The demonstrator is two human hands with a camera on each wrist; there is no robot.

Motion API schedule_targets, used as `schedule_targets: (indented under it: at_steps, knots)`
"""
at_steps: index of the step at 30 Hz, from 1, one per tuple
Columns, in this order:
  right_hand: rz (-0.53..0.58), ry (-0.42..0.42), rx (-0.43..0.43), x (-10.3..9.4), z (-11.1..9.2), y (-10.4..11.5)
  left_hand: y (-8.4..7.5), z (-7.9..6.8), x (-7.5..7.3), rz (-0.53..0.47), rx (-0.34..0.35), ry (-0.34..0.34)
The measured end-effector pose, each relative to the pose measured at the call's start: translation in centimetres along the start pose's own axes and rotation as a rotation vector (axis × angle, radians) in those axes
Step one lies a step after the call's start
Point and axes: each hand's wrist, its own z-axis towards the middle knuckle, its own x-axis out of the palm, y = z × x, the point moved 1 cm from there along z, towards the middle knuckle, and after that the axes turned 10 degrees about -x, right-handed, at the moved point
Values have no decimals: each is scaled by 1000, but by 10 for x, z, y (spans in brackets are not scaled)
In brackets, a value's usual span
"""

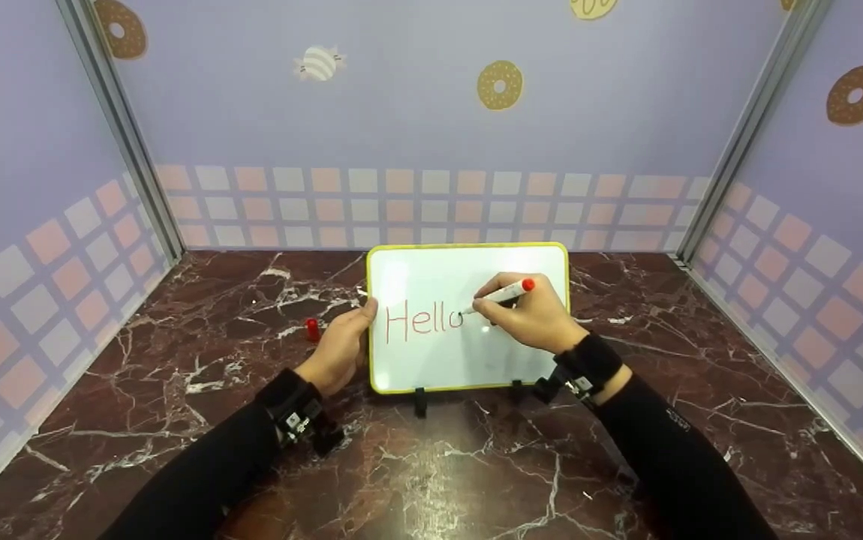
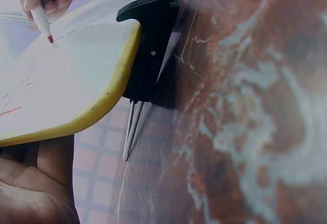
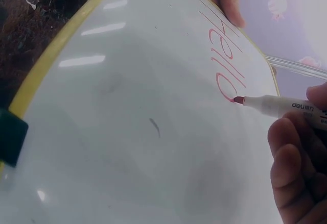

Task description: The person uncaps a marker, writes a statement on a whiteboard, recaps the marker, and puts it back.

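One red cap point(image 1: 312, 330) at left, then the left hand point(image 1: 341, 341), thumb and fingers pinching the edge of one whiteboard point(image 1: 431, 277) on two black feet point(image 1: 420, 403), and there's the right hand point(image 1: 540, 316), fingers curled round one marker point(image 1: 506, 292), red tip at the "o" of "Hello" point(image 1: 422, 322)! Beneath, a veined dark-red tabletop point(image 1: 431, 480); around, three lilac walls point(image 1: 401, 112) with doughnuts and checks.

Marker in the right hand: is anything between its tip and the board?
Nothing visible in between. In the right wrist view, the marker has its red tip at the "o" written on the board. The left hand holds the board's side.
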Motion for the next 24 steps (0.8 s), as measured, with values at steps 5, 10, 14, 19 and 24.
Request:
schedule_targets:
  at_steps: [5, 10, 14, 19, 24]
  knots:
    - [-37, 4, -26, 1, 0, -1, 0, 0, 0, 10, 2, 1]
    - [-58, 14, -42, 2, 0, -1, 0, 0, 0, 13, 2, 8]
    - [-47, 15, -53, 4, 1, 1, 0, 0, 0, 13, -2, 3]
    - [-33, 13, -56, 5, 1, 2, 0, 0, 0, 6, -7, 3]
    - [7, 4, -51, 3, 0, 0, 0, 0, 1, -1, -4, -2]
